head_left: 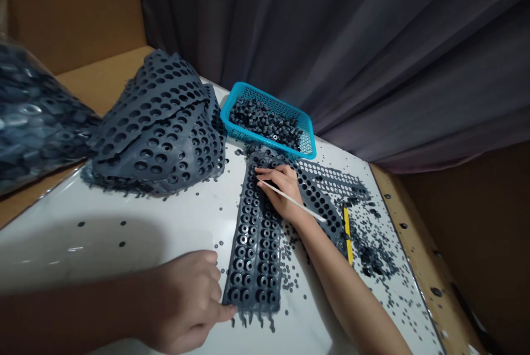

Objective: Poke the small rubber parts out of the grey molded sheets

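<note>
A grey curtain (331, 51) is hanging behind the white counter (83, 250), where a teal plastic basket (269, 99) of loose rubber grommets (263, 122) is sitting beside a heap of punched rubber sheets (153, 134). The right hand (277, 192) is pinching a thin white stick (312, 214) in its fingers above a dark moulded rubber strip (252, 250) lying flat on the counter, while the left hand (182, 300) is resting loosely curled, one fingertip touching the strip's near corner. The strip is looking light and floppy, probably best taken by its edge.

One left hand (180, 302), one right hand (281, 192), one thin white stick (306, 210), one blue basket (265, 137), one yellow stick (348, 236), one clear bag (37, 117), one heap of perforated rubber sheets (153, 123), at least two perforated rubber strips (252, 247), and loose rubber rings (372, 250) too many to count.
</note>
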### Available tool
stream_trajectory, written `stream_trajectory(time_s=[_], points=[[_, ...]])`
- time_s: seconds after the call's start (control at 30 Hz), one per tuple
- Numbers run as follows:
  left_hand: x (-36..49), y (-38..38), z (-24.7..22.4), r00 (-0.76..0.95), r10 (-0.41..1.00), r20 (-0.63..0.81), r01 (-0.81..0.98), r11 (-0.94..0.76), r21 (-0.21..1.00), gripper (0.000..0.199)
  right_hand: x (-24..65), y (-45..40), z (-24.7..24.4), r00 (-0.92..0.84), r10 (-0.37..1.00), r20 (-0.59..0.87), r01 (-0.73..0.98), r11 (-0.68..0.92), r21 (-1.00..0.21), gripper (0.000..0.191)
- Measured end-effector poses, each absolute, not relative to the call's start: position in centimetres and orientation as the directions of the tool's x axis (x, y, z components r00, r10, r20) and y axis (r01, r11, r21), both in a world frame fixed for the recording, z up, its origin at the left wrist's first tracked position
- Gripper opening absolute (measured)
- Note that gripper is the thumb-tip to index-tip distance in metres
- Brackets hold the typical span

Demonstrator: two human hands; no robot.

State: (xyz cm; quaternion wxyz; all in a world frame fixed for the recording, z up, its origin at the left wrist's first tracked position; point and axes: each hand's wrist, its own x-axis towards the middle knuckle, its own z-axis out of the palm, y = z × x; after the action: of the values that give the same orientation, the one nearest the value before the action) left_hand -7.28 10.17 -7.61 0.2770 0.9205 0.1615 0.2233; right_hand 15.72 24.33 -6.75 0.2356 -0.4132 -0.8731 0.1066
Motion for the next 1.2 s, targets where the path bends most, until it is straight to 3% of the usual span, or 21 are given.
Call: stream_trajectory(time_s=[0.27, 0.57, 0.83, 1.2], points=[[-7.3, 10.2, -7.6, 0.851, 0.417, 0.320, 0.174, -0.798, 0.576, 0.025, 15.3, 24.9, -6.3, -0.596, 0.736, 0.321, 0.680, 0.675, -0.287, 0.014], [-7.3, 10.1, -7.7, 0.849, 0.421, 0.320, 0.177, -0.796, 0.579, 0.026, 15.8, 25.0, -6.2, -0.635, 0.723, 0.272, 0.665, 0.691, -0.285, 0.017], [-7.3, 10.1, -7.7, 0.850, 0.417, 0.321, 0.180, -0.804, 0.567, 0.022, 15.3, 25.8, -6.6, -0.634, 0.694, 0.342, 0.672, 0.713, -0.201, 0.014], [-7.2, 10.1, -7.8, 0.850, 0.400, 0.344, 0.169, -0.824, 0.540, 0.019, 15.7, 26.5, -7.0, -0.505, 0.732, 0.457, 0.625, 0.675, -0.392, 0.017]])
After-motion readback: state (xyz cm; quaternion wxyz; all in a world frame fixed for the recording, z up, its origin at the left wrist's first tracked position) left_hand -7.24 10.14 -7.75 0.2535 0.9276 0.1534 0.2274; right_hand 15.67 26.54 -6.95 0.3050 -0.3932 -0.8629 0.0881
